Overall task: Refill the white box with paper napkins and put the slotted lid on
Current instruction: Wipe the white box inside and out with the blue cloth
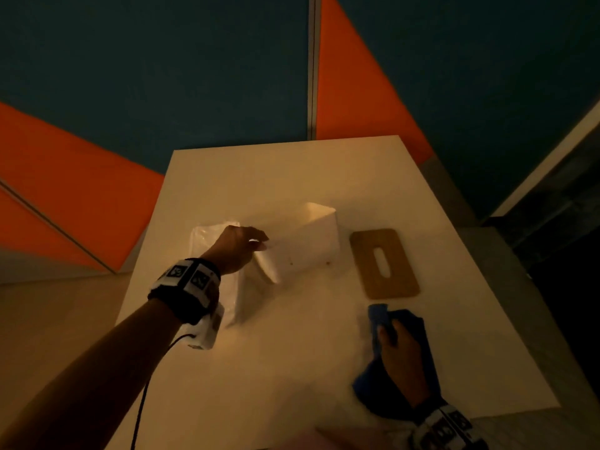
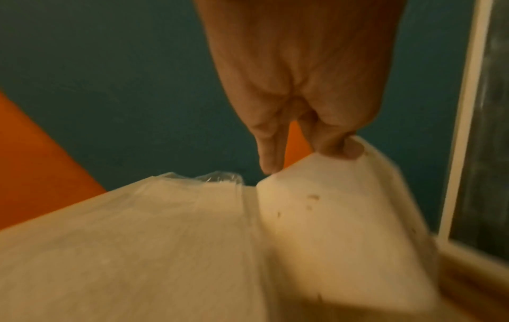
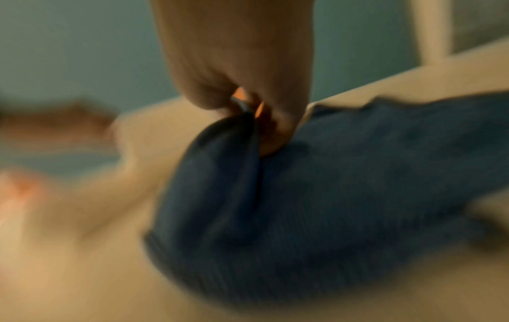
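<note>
The white box [image 1: 308,251] sits mid-table, tipped, with small brown specks on its side. My left hand [image 1: 256,243] pinches its near-left rim; in the left wrist view the fingertips [image 2: 338,148] curl over the edge of the box [image 2: 330,217]. A clear plastic pack of white paper napkins [image 1: 207,235] lies just left of the box, under my left wrist, and the pack [image 2: 165,217] touches the box's side. The brown slotted lid [image 1: 383,264] lies flat to the right of the box. My right hand [image 1: 389,332] grips a blue cloth [image 1: 418,352].
The white table [image 1: 292,177] ends close behind the box and near my right wrist. Orange and teal floor surrounds it. In the blurred right wrist view the blue cloth [image 3: 330,196] hangs from my fingers [image 3: 275,135] down to the tabletop.
</note>
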Available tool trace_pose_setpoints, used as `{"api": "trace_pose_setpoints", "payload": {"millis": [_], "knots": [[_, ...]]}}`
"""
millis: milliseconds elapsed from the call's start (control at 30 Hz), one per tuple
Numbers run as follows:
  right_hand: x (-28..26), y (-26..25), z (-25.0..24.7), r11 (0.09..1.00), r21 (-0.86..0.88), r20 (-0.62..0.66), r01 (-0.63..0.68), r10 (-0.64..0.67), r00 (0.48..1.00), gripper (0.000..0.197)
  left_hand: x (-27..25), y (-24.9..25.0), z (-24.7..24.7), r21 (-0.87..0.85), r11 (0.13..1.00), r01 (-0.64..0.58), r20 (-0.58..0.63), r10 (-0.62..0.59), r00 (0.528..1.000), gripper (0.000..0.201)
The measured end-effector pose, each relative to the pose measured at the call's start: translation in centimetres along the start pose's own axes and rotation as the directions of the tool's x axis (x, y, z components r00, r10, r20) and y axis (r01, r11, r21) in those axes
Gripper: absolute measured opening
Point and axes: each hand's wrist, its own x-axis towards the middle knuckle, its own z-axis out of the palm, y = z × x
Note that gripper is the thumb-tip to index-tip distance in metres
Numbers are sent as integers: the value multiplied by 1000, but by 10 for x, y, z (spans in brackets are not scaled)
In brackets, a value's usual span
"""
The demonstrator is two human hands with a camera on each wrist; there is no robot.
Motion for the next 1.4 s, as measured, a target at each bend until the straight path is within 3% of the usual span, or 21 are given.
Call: {"api": "trace_pose_setpoints", "payload": {"millis": [100,133,267,333,400,467,567,600,733,800,867,933,1100,1167,1233,1300,1367,1400], "knots": [[2,-17,-30,965,258,-5,-41,44,999,22,-8,15,-20,-170,983,65,1,-66,998,23],[0,-28,-40,934,355,-10,-30,36,999,24,-12,19,-26,-187,981,59,15,-57,998,22],[-12,-94,-57,794,578,-97,187,-160,982,8,-28,37,-36,-263,964,-33,15,39,999,19],[-16,-124,-48,784,514,-181,348,-297,938,18,-30,47,-37,-290,954,-77,-34,70,997,17],[-24,-149,-30,754,423,-204,503,-462,863,12,-31,57,-39,-306,947,-96,-86,73,994,16],[-29,-166,-7,706,286,-197,648,-618,761,9,-31,66,-42,-310,942,-124,-133,87,987,14],[-28,-175,26,585,21,-95,811,-806,584,33,-34,78,-45,-250,950,-188,-188,142,972,14],[-26,-176,32,552,-63,-64,831,-833,549,36,-36,79,-45,-238,951,-197,-206,149,967,15],[-19,-169,37,485,-235,4,842,-866,500,42,-45,82,-46,-226,952,-207,-238,152,959,22],[-15,-169,35,526,-275,-25,805,-841,541,45,-48,83,-47,-229,951,-208,-244,151,958,26],[-8,-173,33,646,-258,-109,719,-759,642,49,-49,85,-46,-226,954,-195,-261,133,956,22],[-3,-175,32,717,-221,-169,662,-696,698,53,-50,86,-42,-219,960,-176,-298,106,949,17],[-13,-170,40,636,-253,-111,729,-768,631,56,-49,90,-36,-218,948,-231,-336,149,930,18],[-9,-171,38,653,-231,-181,722,-757,628,56,-51,88,-36,-211,943,-256,-326,180,928,23],[2,-177,25,753,-148,-304,641,-651,695,67,-55,86,-40,-196,943,-268,-325,196,925,27],[19,-182,8,866,-45,-371,498,-478,796,79,-61,84,-45,-192,936,-296,-329,223,917,24],[41,-186,-16,948,71,-305,312,-277,911,71,-67,80,-48,-187,928,-321,-337,246,909,22],[48,-193,-31,966,175,-205,191,-154,967,58,-70,78,-50,-183,924,-337,-345,261,902,22]]}}
